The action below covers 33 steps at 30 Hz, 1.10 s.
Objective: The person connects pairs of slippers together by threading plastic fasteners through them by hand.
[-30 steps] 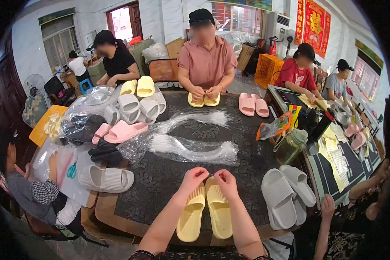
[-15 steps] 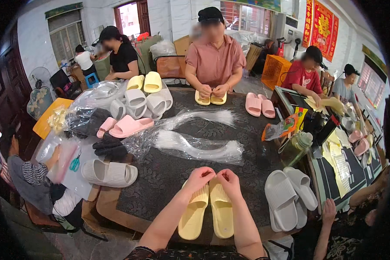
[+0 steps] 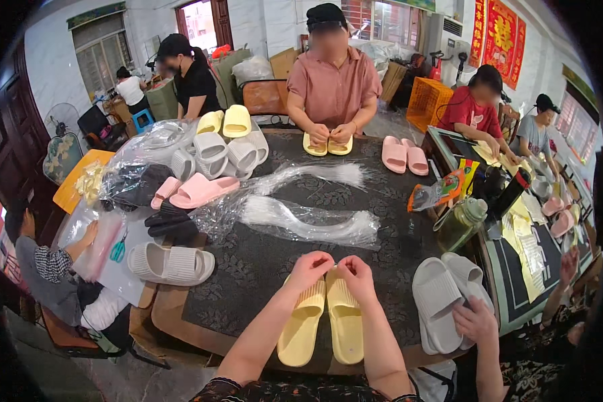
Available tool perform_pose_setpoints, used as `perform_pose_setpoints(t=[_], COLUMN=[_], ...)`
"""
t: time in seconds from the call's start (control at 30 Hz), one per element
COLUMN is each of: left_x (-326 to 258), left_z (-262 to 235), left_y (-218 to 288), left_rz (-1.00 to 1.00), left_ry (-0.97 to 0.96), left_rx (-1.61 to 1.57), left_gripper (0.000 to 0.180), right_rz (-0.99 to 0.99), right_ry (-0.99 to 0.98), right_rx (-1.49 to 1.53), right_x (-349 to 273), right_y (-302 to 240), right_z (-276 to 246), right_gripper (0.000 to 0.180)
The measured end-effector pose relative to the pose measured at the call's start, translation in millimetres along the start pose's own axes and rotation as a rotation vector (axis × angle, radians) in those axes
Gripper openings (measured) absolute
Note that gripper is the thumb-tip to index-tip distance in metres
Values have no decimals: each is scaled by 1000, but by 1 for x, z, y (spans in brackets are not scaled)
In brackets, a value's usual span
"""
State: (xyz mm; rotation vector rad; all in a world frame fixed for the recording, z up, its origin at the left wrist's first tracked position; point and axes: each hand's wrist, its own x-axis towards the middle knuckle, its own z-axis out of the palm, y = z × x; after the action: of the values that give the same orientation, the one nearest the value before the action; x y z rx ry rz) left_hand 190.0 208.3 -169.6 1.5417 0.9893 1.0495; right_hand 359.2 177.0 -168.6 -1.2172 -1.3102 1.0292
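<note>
A pair of pale yellow slippers [image 3: 346, 328] lies side by side in front of me on the dark patterned table cover. My left hand [image 3: 309, 273] is pinched over the front of the left slipper, and my right hand [image 3: 357, 276] is pinched over the right one. The fingertips of both hands nearly meet between the two slippers; anything they grip is too small to make out. Beyond them, clear plastic sleeves hold bundles of thin whitish strands [image 3: 281, 218]. To my right, another person's hand [image 3: 477, 321] touches a stack of grey slippers [image 3: 435, 295].
Grey slippers [image 3: 171, 264] and pink slippers [image 3: 204, 191] lie at left, near scissors [image 3: 118, 248]. A green bottle [image 3: 461, 224] stands at the right edge. Across the table a person handles yellow slippers [image 3: 327, 146], with pink slippers [image 3: 406, 155] beside them.
A person's hand on the right has reached up onto the grey slippers. My hands stay pinched at the yellow slippers' fronts, with the fingertips slightly further apart.
</note>
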Motion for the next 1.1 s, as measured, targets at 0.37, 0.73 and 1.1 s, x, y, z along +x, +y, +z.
perform_pose_setpoints(t=[0.37,0.73,1.1], left_x=[1,2,0], left_z=[0,-2,-5], left_y=[-2,-4,-6], left_rz=[-40,26,-46], left_ry=[-18,24,67], left_rx=[9,27,-24], left_gripper=[11,13,13], right_rz=[-9,41,28], right_ry=[18,52,31], right_rx=[10,76,81], right_x=[2,0,-1], right_y=[7,-8,-2], right_z=[1,3,3], right_gripper=[8,6,9])
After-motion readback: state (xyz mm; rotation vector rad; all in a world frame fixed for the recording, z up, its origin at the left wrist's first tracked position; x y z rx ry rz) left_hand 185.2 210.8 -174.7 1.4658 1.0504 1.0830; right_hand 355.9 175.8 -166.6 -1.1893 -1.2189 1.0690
